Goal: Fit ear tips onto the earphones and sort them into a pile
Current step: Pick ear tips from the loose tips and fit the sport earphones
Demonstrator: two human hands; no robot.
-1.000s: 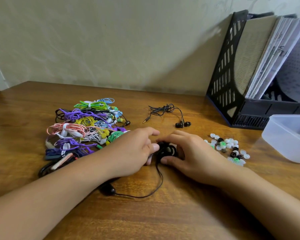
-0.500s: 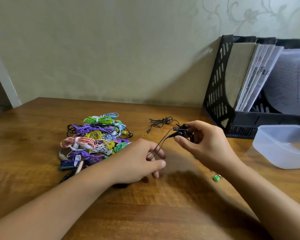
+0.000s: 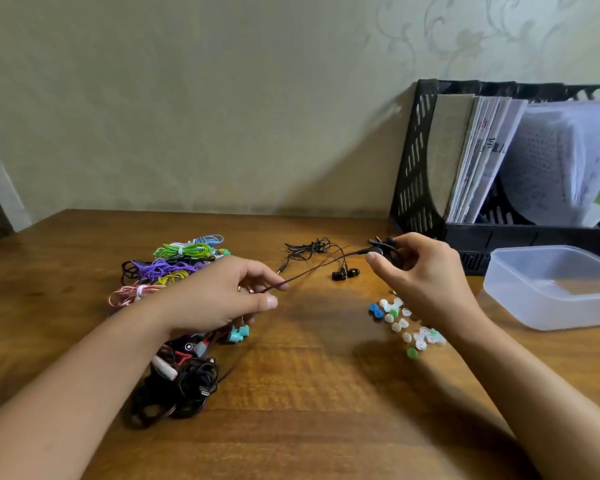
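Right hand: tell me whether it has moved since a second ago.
Yes. The right hand has lifted off the wooden table toward the black slotted file rack, gripping the black earphone.

We note a wooden table [image 3: 309, 393], brown, visible grain, glossy patches of reflected light. Behind it stands a pale beige wall [image 3: 187, 98]; a faint floral scroll pattern shows at its upper right. Soft light; a diagonal shadow crosses the wall's lower part. A white frame edge [image 3: 0, 188] rises at far left. At far right a black slotted file rack [image 3: 416, 161] holds papers [image 3: 482, 157].
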